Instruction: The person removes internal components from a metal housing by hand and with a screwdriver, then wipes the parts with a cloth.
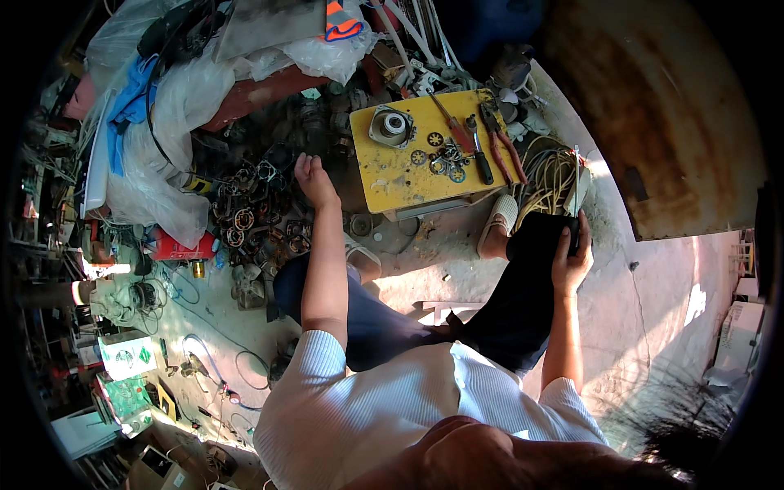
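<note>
Pliers lie on the counter, likely for reach; left hand half-open, empty; right hand's hold we can't tell

1. The left arm is reaching forward, its elbow only slightly bent, toward the counter's left side.
2. The left hand is hovering just left of the counter, apart from it, its fingers loosely curling and gripping nothing visible.
3. The right arm is extending forward, right of the counter and nearer the torso.
4. The right hand is resting by the right knee, beyond the counter's right side; its thumb and forefinger are pointing forward, its inner grip hiding from view.
</note>
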Demonstrator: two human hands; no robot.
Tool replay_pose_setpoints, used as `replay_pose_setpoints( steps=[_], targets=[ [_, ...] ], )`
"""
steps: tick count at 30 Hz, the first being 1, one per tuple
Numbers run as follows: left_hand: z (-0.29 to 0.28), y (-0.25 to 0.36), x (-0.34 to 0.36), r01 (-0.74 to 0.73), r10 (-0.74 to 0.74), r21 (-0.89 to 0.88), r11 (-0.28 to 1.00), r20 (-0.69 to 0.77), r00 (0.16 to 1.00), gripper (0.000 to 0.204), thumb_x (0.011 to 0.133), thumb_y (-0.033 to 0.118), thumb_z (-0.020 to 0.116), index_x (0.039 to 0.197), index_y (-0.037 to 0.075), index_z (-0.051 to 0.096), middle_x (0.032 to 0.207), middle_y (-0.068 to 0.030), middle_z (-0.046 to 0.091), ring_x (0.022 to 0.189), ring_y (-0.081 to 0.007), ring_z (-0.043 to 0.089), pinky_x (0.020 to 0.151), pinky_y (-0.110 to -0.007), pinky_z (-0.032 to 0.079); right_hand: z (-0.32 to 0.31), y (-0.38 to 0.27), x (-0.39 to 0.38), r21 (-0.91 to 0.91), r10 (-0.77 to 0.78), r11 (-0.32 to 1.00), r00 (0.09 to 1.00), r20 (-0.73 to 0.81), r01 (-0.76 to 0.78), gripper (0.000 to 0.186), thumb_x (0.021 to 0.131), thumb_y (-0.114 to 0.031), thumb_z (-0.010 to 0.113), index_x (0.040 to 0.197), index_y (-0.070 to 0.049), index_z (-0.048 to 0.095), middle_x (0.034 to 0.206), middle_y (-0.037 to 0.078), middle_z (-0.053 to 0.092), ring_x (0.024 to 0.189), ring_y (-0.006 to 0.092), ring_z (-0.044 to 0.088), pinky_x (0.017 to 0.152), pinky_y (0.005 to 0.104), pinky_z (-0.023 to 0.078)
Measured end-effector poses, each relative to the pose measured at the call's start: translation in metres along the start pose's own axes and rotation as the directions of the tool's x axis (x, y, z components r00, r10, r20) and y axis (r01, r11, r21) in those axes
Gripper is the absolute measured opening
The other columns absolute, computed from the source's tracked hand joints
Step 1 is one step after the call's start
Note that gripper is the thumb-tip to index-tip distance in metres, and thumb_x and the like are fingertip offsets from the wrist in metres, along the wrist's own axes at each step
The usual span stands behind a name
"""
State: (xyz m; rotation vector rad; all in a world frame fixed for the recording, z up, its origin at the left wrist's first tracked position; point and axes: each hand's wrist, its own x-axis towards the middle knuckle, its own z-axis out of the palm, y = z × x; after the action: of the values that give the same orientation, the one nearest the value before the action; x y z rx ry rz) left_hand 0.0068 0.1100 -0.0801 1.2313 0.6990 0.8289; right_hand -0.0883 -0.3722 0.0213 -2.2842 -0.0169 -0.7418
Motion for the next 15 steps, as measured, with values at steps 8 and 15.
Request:
replay_pose_setpoints(
  steps=[8,15],
  targets=[
    [0.043,0.092,-0.012,-0.317,-0.028,0.395,0.862,0.662,0.749,0.071,0.084,0.031,0.078,0.142,0.005,0.046,0.142,-0.0179,0.051,0.129,-0.0292,0.050,0.105,-0.039,0.041,0.009,-0.012,0.000,0.024,0.006,1.000,1.000,0.025,-0.006,0.041,0.095,-0.011,0.062,0.135,-0.001,0.055,0.123,0.018,0.066,0.114,0.0265,0.065,0.097,0.0349,0.048],
    [0.068,0.074,-0.019,-0.657,0.020,0.381,0.650,0.856,0.516,0.106,0.065,0.030,0.089,0.152,0.009,0.032,0.147,-0.0200,0.045,0.137,-0.0365,0.042,0.113,-0.044,0.035,0.024,-0.029,0.031,0.268,0.347,0.878,0.913,0.213,-0.396,0.035,0.100,-0.018,0.058,0.130,0.000,0.059,0.107,0.014,0.069,0.099,0.0147,0.063,0.086,0.0295,0.049]
  ],
)
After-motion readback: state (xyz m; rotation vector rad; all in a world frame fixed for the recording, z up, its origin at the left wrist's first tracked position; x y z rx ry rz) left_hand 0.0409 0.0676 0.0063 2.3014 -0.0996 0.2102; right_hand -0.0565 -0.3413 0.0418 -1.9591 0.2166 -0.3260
